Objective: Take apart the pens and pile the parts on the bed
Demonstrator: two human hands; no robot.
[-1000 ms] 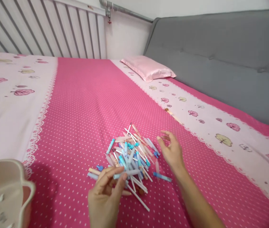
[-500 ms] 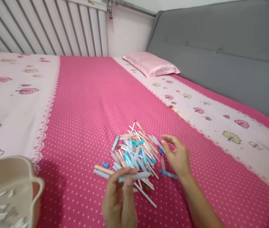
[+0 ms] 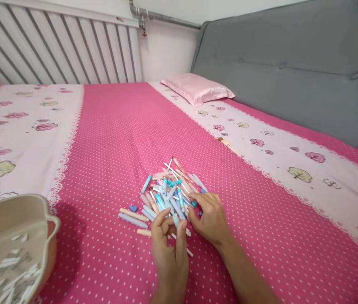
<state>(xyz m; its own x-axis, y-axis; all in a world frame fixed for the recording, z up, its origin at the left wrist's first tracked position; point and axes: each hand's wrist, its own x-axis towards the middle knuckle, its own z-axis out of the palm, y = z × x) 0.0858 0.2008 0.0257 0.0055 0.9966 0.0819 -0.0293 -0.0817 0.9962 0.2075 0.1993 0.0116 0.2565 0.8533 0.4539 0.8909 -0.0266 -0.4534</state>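
Observation:
A heap of small pen parts (image 3: 168, 190), blue, white and peach tubes, caps and thin refills, lies on the pink dotted bedsheet (image 3: 112, 139). My left hand (image 3: 169, 257) is at the heap's near edge, fingers pinched round a pale blue pen barrel (image 3: 175, 220) that points away from me. My right hand (image 3: 209, 217) rests on the right side of the heap with its fingers curled down into the pieces; what they hold is hidden.
A beige plastic basket (image 3: 14, 245) with white pieces inside stands at the lower left. A pink pillow (image 3: 198, 88) lies at the far end by the grey padded headboard (image 3: 293, 71). One stray peach pen (image 3: 228, 145) lies to the right.
My right hand has come down from hovering beside the heap onto its right side. My left hand has turned the pale blue barrel from crosswise to pointing away. The camera has shifted slightly.

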